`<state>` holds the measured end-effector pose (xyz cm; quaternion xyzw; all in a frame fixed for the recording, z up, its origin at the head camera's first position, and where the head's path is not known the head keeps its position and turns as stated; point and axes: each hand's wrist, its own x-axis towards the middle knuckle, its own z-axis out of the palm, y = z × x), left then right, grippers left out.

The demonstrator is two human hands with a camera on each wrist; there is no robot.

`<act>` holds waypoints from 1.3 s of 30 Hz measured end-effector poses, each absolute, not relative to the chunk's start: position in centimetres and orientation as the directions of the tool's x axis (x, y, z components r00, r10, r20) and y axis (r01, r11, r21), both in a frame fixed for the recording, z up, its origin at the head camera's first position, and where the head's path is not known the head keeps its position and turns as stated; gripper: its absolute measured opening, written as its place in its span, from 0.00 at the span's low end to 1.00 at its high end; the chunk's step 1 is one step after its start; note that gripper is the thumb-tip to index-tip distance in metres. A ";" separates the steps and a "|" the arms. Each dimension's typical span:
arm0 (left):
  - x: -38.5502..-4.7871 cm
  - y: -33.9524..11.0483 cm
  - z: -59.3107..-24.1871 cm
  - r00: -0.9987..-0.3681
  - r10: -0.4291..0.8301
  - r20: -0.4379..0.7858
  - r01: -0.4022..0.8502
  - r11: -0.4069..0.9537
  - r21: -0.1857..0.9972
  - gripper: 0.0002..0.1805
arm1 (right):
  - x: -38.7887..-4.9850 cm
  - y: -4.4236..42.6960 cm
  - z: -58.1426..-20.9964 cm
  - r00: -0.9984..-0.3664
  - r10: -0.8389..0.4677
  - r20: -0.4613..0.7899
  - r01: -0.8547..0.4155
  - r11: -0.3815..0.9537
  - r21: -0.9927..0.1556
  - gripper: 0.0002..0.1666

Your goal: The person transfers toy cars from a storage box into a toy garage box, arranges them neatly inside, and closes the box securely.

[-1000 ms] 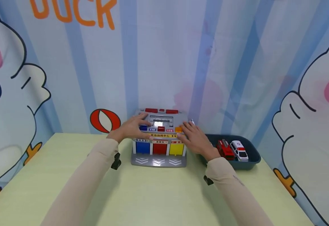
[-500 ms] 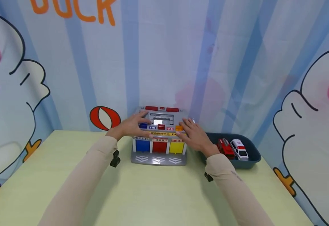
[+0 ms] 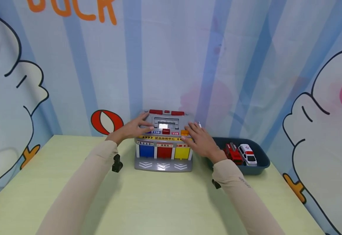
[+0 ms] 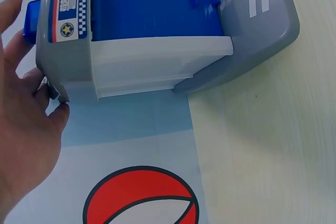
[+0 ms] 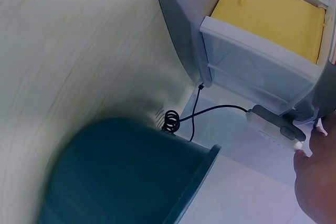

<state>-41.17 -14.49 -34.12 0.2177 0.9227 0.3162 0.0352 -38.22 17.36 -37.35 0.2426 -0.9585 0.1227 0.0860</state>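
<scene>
A grey toy station [image 3: 164, 165] with blue, red and yellow doors stands upright at the back of the table. At its roof's left end is my left hand [image 3: 132, 128], fingers spread, partly covering the blue button; in the left wrist view that hand [image 4: 26, 129] has its fingertips at the roof's side edge, beside the blue button [image 4: 32, 22]. My right hand [image 3: 202, 142] lies with extended fingers over the roof's right end, near the orange button [image 3: 184, 133]. The right wrist view shows a white and grey corded piece [image 5: 273, 127] beside this hand [image 5: 317, 174].
A dark teal bin [image 3: 251, 169] stands right of the station, holding a red toy fire truck [image 3: 233, 154] and a white toy ambulance [image 3: 248, 154]. A coiled black cord [image 5: 171, 121] lies between bin and station. A printed curtain [image 3: 171, 58] hangs behind the table [image 3: 159, 202].
My left hand has shifted a little left and up, its lower finger leaving the station's yellow front strip. The right hand stays on the roof's right end.
</scene>
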 end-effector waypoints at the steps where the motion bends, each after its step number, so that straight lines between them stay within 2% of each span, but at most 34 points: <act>1: -41.1 -14.5 -34.1 -0.902 0.425 0.074 0.381 0.705 0.599 0.31 | -38.3 17.3 -37.4 -0.868 -0.443 0.225 -0.486 0.852 -0.193 0.42; 11: -41.0 -14.7 -33.9 -0.899 0.430 0.084 0.393 0.706 0.589 0.27 | -38.3 17.0 -37.4 -0.870 -0.439 0.222 -0.480 0.857 -0.188 0.42; 28: -40.7 -14.3 -33.9 -0.910 0.409 0.068 0.367 0.719 0.590 0.28 | -37.8 17.2 -37.4 -0.864 -0.441 0.244 -0.487 0.855 -0.180 0.42; 39: -40.4 -14.1 -33.6 -0.909 0.415 0.047 0.372 0.751 0.546 0.28 | -37.5 17.1 -37.4 -0.862 -0.439 0.254 -0.490 0.851 -0.191 0.42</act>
